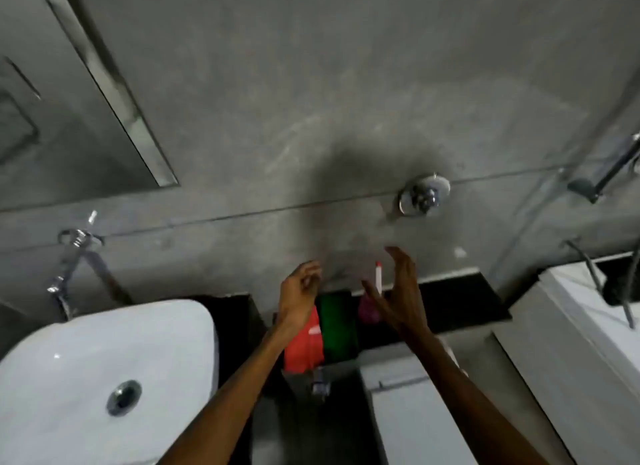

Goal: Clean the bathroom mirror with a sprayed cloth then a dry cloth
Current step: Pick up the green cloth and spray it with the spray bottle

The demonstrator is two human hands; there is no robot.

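two hands, left hand (299, 286) loosely curled and right hand (398, 291) spread wide, hold nothing; we judge the wall-mounted rectangular mirror (69, 111) still uncleaned, folded red cloth (304, 343) unpicked.

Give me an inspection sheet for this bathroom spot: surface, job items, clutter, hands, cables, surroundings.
Surface: dark ledge against the grey wall, between the white washbasin and a white cistern.
Job's things: red cloth and green cloth lying side by side; a pink bottle with a white-and-red nozzle, blurred; mirror upper left.
Clutter: nothing seen.
Hands: left hand above the red cloth, fingers curled, empty; right hand open beside the nozzle, holding nothing.
Cables: nothing seen.
Surroundings: chrome tap over the basin, chrome wall valve.
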